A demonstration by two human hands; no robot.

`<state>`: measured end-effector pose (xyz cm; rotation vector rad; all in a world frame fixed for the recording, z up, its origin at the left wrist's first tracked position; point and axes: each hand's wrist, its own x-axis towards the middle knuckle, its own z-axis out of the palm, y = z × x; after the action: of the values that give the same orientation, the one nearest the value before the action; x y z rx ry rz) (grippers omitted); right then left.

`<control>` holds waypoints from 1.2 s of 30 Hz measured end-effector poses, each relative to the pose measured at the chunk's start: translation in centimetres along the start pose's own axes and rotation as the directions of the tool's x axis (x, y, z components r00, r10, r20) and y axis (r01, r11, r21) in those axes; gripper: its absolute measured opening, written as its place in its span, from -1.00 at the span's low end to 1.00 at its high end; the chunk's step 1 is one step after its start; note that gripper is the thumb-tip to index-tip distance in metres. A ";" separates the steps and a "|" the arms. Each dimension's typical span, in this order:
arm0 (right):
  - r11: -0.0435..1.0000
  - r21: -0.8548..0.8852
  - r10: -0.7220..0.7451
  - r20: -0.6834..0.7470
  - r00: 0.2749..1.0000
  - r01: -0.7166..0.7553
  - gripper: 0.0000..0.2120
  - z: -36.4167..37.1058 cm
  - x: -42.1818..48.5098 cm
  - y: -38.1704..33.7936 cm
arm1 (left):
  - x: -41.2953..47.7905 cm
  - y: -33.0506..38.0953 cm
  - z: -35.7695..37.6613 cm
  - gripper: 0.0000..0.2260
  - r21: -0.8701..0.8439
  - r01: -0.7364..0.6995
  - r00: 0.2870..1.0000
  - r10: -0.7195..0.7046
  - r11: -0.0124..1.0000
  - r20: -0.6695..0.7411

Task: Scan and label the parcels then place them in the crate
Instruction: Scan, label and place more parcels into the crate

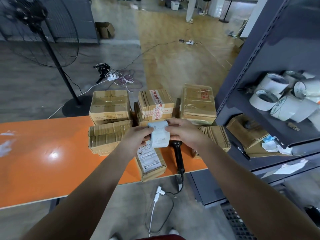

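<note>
The left hand [138, 135] and right hand [181, 134] pinch a curled white paper label [159, 135] above taped brown cardboard parcels [110, 104] crowding the glossy orange tabletop [52, 153] at its right edge.

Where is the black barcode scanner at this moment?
In the head view the black scanner lies on the orange table near its front edge, just right of the labelled parcel, partly under the right hand, which pinches a label.

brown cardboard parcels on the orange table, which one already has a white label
The brown cardboard parcel at the orange table's near edge, left of the black handheld scanner: its top carries a white barcode label, the others only tape.
</note>
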<state>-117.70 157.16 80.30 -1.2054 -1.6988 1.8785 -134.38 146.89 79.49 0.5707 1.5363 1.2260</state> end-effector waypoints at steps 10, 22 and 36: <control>0.991 -0.092 -0.098 -0.001 0.995 0.097 -0.59 0.8 -0.3 -0.2 | 0.1 1.5 0.3 -0.82 -0.354 0.219 0.964 -0.258 0.909 -0.066; 0.998 0.033 -0.055 -0.054 0.997 0.057 -0.72 0.8 -0.4 -0.4 | 0.0 1.2 0.6 -0.86 -0.070 0.087 0.994 -0.092 0.994 -0.062; 0.928 -0.319 -0.266 -0.203 0.942 0.193 -0.80 2.1 -0.6 1.2 | 0.4 0.2 0.6 -0.89 -0.267 0.203 0.961 -0.244 0.942 -0.131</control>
<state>-118.61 155.06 79.28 -1.2189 -1.9311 1.3136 -133.97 147.55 79.50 0.1262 1.5029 1.2879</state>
